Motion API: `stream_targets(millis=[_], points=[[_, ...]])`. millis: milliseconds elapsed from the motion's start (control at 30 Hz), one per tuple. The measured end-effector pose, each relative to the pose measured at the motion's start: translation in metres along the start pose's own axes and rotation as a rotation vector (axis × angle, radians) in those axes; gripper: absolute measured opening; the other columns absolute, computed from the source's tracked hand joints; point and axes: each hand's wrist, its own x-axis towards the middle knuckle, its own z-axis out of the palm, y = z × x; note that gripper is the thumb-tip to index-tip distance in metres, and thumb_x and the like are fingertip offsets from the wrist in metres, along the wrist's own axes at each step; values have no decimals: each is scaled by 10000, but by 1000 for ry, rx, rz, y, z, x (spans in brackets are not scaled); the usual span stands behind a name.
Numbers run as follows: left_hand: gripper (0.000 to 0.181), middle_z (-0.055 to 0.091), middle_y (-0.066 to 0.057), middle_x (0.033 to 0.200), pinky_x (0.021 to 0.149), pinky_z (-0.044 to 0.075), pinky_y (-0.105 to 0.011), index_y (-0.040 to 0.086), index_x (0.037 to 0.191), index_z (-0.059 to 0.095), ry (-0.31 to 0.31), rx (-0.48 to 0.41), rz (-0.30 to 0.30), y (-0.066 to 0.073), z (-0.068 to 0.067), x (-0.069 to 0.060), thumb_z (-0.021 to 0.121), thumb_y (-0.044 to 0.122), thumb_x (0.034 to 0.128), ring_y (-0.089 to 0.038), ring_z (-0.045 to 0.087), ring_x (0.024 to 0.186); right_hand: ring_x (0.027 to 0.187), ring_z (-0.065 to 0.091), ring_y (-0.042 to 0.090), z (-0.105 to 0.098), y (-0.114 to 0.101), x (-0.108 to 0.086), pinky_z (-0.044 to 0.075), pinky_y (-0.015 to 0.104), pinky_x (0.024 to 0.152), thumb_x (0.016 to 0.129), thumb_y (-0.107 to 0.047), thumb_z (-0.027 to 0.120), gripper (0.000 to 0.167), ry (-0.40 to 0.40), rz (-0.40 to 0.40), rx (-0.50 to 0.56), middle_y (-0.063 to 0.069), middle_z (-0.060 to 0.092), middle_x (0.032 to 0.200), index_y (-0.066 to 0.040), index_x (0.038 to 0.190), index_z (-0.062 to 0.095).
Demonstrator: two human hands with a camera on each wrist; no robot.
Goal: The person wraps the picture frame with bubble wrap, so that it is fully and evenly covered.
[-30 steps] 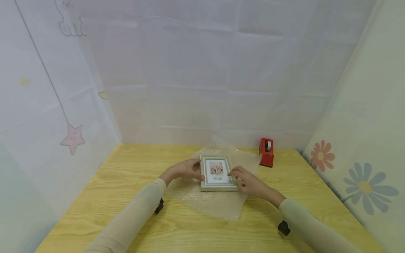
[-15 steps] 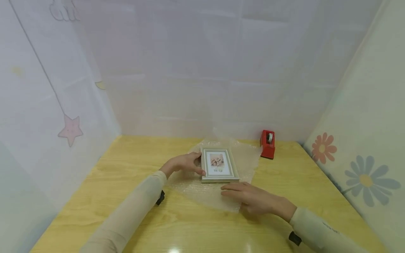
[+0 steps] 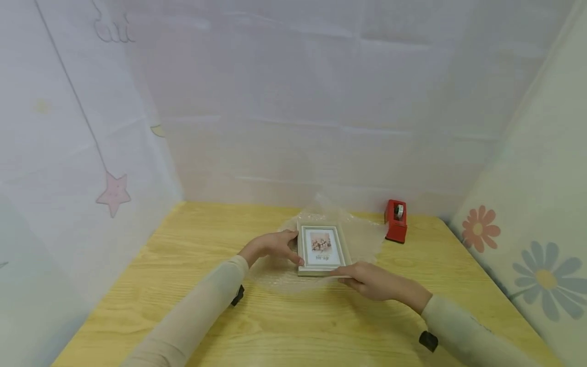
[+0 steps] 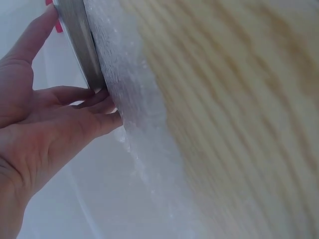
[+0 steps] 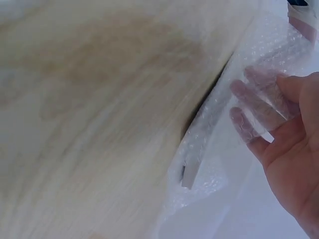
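Note:
A pale silver picture frame point(image 3: 321, 246) with a small flower print lies face up on a sheet of clear bubble wrap point(image 3: 279, 279). My left hand point(image 3: 275, 246) holds its left side, the thumb on the near-left corner and the fingers along the edge. The left wrist view shows those fingers at the frame's lower edge point(image 4: 82, 47), against the bubble wrap. At the near-right corner, my right hand point(image 3: 376, 280) pinches the near edge of the wrap. Seen from the right wrist, several right fingers show through the clear sheet point(image 5: 219, 119), with the thumb on its other side.
A red tape dispenser point(image 3: 396, 222) with a roll in it stands at the back right of the wood-grain table point(image 3: 192, 306), close to the wrap's right corner. Pale printed sheets point(image 3: 293, 112) hang behind the table and along both sides.
My right hand has come off the frame's right side, moved toward me and taken hold of the wrap's near edge, which is now lifted against the frame. The left hand stays at the frame.

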Motion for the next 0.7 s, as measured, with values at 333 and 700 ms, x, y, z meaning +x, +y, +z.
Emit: stream_targets(millis=[333, 700], points=[[1134, 154, -212, 1655, 1182, 211, -470, -14, 1615, 127, -13, 127, -31, 4, -4, 6, 836, 423, 846, -343, 133, 1515, 747, 576, 130, -20, 20, 17, 500, 290, 660, 1021, -67, 625, 110, 197, 0, 86, 8, 661, 939, -117, 1111, 665], [720, 238, -236, 1609, 1144, 279, -462, -41, 1595, 198, -45, 190, -23, 6, -8, 6, 565, 128, 999, -369, 212, 1487, 761, 593, 163, -23, 55, 41, 507, 333, 662, 964, -160, 733, 171, 303, 377, 263, -12, 710, 903, -35, 1078, 754]])
